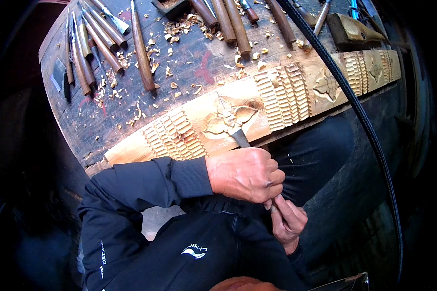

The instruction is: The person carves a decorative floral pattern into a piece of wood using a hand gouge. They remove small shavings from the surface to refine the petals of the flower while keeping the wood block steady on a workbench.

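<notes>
My left hand (245, 174) is closed in a fist around a wood chisel. Its flat grey blade (240, 138) points away from me, with the tip at a flower-like relief (229, 120) on a long, pale carved board (235, 94). Below and to the right, my right hand (289, 220) has its fingers bent around the rear of the same chisel, close against the left fist. Most of the handle is hidden by my hands. Rows of scalloped notches (282, 97) run across the board between the reliefs.
Behind the board, on the dark worn bench (189, 97), lie several wooden-handled chisels (99, 39) and scattered shavings (179, 34). A wooden block (352, 30) rests at the back right. A black braided cable (352, 97) crosses the view over the board's right part.
</notes>
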